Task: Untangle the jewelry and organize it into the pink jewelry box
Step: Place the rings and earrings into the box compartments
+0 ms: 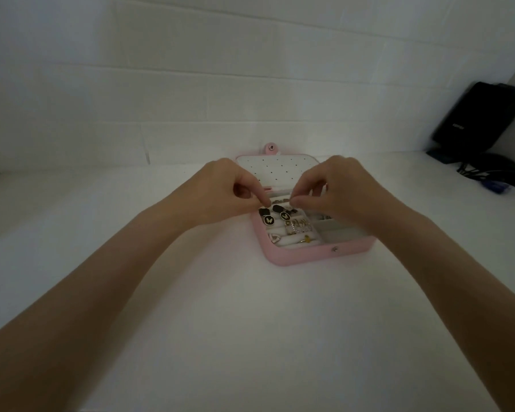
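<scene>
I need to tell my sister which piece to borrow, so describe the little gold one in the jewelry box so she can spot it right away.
Find the open pink jewelry box on the white table. Look at its padded white rows, in the row nearest the front edge. The small gold piece sits there right of centre, the only yellow-gold item; the round black charms lie further back and a pinkish piece lies to its left.

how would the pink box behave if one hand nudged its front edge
The pink box would probably slide, not tip: it lies flat and low on a smooth white table. It looks light, so the rings inside may shift.
</scene>
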